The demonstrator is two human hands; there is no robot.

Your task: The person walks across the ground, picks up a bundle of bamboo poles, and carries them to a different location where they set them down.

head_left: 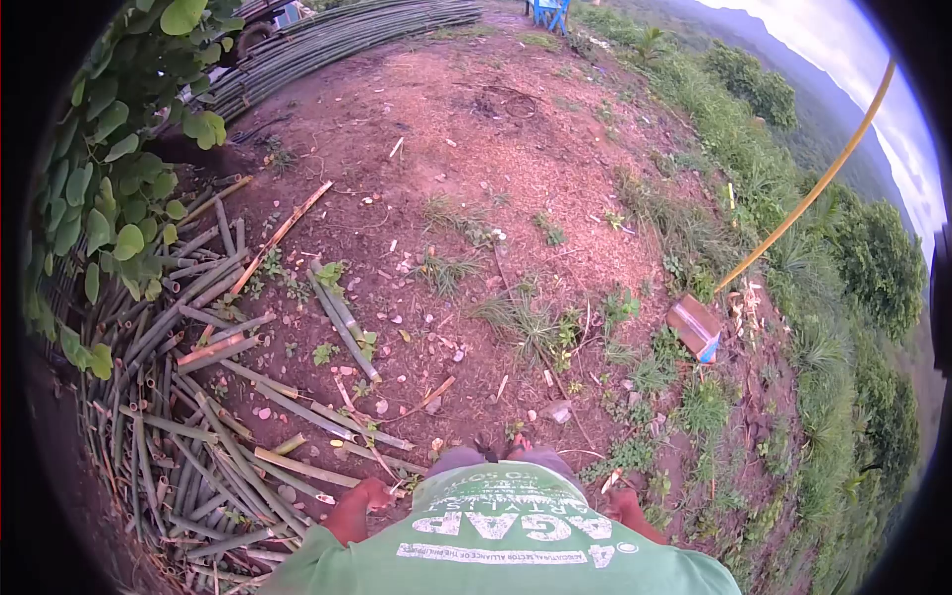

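My left hand point(369, 494) hangs low beside the front of my green shirt point(496, 535), its fingers curled. A small pale piece shows at its fingertips, over the ends of cut bamboo lengths on the ground; I cannot tell whether the hand holds it. On the other side, my right hand point(623, 503) is partly hidden by the shirt, and its fingers do not show clearly. A short pale sliver point(611, 481) appears just ahead of it. Cut green bamboo pieces point(208, 436) lie heaped on the left, nearest to my left hand.
Two short bamboo lengths point(344, 322) lie apart on the bare soil. Long bamboo poles point(337, 50) are stacked at the back left, beyond a leafy branch point(119, 169). A cardboard box point(694, 328) sits at right near a yellow pole point(813, 188) and the grassy slope. A blue object point(548, 14) stands far back.
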